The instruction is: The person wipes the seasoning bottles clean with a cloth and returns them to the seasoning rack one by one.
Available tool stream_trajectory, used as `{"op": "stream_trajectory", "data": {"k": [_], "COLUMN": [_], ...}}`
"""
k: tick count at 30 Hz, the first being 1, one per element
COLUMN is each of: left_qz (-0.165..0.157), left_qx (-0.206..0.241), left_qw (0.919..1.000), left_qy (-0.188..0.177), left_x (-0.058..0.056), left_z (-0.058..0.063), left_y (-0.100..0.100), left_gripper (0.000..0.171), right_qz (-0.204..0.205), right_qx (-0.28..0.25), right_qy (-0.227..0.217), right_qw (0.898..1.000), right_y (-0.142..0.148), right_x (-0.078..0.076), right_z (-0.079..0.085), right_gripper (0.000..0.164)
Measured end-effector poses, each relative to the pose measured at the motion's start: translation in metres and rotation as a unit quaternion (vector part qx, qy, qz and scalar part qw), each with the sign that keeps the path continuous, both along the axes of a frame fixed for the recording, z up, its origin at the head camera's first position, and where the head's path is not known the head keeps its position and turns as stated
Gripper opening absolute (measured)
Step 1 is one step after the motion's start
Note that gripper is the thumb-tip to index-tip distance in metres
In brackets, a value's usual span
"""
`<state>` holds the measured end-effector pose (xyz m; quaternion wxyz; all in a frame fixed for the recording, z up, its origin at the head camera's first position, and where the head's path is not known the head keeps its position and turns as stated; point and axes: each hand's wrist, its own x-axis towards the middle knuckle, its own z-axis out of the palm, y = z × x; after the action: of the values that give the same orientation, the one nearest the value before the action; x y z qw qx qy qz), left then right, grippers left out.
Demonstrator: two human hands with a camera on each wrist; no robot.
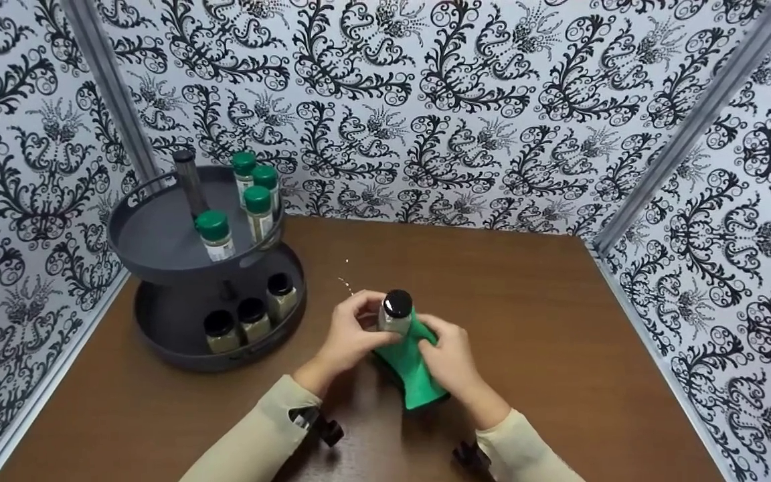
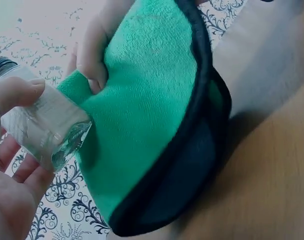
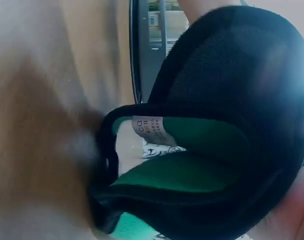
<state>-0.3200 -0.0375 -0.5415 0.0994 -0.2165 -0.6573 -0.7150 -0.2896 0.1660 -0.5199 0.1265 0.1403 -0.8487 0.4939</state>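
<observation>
My left hand (image 1: 351,335) grips a squarish clear jar (image 1: 395,324) with a black lid, fingers and thumb on opposite sides. Pale contents and a label show through its glass in the left wrist view. In my right hand (image 1: 452,355) is a green cloth (image 1: 419,385) with black edging and a dark back, pinched between thumb and fingers. The cloth hangs folded right beside the jar (image 2: 51,120), its green face towards the glass. From the right wrist, the dark side of the cloth (image 3: 227,70) and a small printed tag (image 3: 153,130) show; the jar is hidden there.
A dark two-tier round stand is at the left. Several green-lidded jars (image 1: 260,217) stand on its upper tray (image 1: 154,234), around a central post (image 1: 189,181). Three black-lidded jars (image 1: 253,325) occupy the lower tray (image 1: 164,318). Small pale specks (image 1: 345,284) lie on the brown table (image 1: 546,321). Patterned walls enclose it.
</observation>
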Motion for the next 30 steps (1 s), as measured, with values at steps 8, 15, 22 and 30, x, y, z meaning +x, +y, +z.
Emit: {"op": "stream_trajectory", "data": {"k": [8, 15, 22, 30], "left_qz": [-0.013, -0.004, -0.011, -0.025], "left_qx": [0.005, 0.011, 0.032, 0.018], "left_qw": [0.9999, 0.9998, 0.9994, 0.9992], "left_qy": [-0.006, -0.017, -0.011, -0.026], "left_x": [0.004, 0.006, 0.006, 0.003], "left_z": [0.001, 0.000, 0.001, 0.002], "left_y": [0.002, 0.002, 0.002, 0.004], "left_gripper": [0.054, 0.054, 0.052, 0.053], "right_qz": [-0.008, -0.011, -0.017, -0.028], "right_qx": [-0.047, -0.024, -0.021, -0.016], "right_qy": [0.065, 0.045, 0.112, 0.082], "right_qw": [0.997, 0.999, 0.993, 0.996], "right_y": [0.001, 0.000, -0.003, 0.001], "right_x": [0.006, 0.007, 0.011, 0.009], "right_z": [0.007, 0.005, 0.006, 0.012], "right_gripper": [0.043, 0.046, 0.042, 0.046]}}
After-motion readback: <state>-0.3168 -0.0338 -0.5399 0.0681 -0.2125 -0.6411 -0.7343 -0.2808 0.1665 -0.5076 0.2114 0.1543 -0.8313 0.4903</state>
